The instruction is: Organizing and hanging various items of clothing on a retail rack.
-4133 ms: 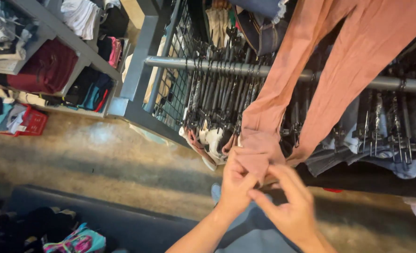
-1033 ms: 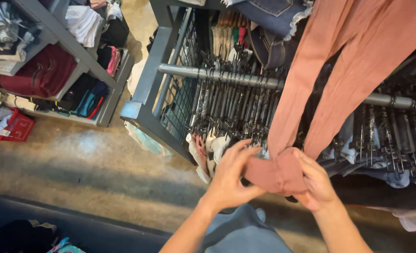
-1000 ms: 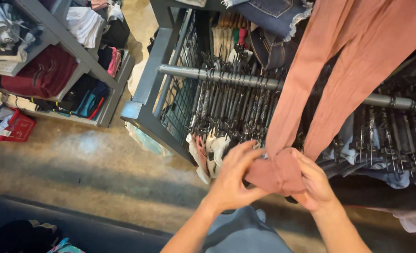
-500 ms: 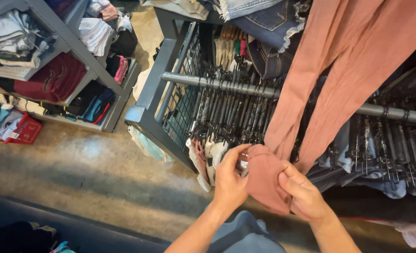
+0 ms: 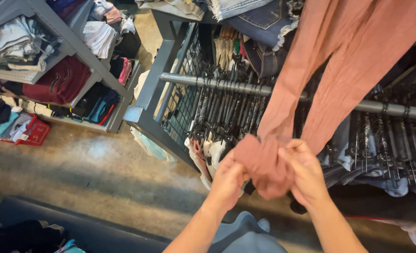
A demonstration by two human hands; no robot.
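From the head view, a red crate (image 5: 33, 133) sits on the floor under the grey shelf (image 5: 58, 28) of folded clothes at left. The left hand (image 5: 227, 180) and right hand (image 5: 306, 175), forearms reaching up from below, have their fingers closed around the bunched hems of pink trousers (image 5: 339, 61), which hang over the metal rail (image 5: 226, 86) crowded with black hangers

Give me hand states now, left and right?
Left hand: closed on the pink garment.
Right hand: closed on the same garment's bunched end.
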